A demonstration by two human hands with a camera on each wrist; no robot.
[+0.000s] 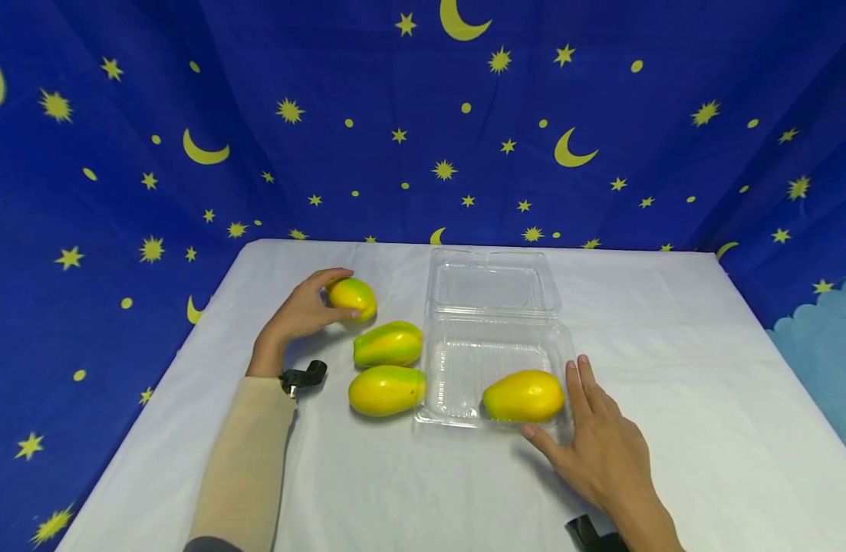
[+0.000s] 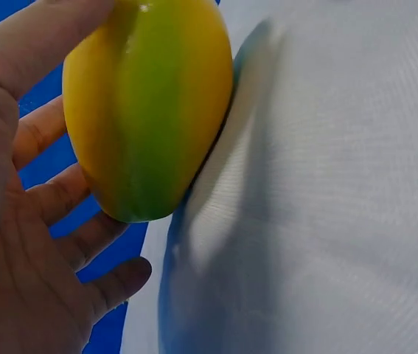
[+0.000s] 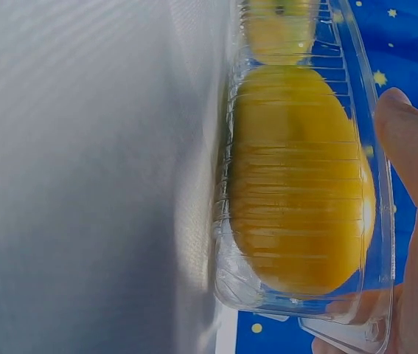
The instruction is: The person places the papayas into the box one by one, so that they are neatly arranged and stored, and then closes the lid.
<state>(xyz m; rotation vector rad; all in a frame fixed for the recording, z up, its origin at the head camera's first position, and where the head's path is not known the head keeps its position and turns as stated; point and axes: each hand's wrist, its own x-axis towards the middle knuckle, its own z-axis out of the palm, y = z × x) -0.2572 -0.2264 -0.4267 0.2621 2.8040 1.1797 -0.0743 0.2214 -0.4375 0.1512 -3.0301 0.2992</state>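
My left hand (image 1: 300, 308) holds a yellow-green papaya (image 1: 358, 297) between thumb and fingers at the back left of the table. In the left wrist view this papaya (image 2: 153, 110) shows a green stripe down its middle, close over the white cloth. My right hand (image 1: 605, 448) lies at the front right corner of a clear plastic clamshell box (image 1: 457, 414), thumb and fingers extended along its rim. Inside the box, at the front right, rests another papaya (image 1: 525, 396); the right wrist view shows it (image 3: 293, 184) through the ribbed wall.
Two more papayas, one greener (image 1: 388, 343) and one yellower (image 1: 386, 391), lie side by side just left of the box. Its lid (image 1: 492, 284) is folded back flat towards the far edge. A blue curtain (image 1: 367, 92) with stars and moons hangs behind the white-covered table (image 1: 409, 491).
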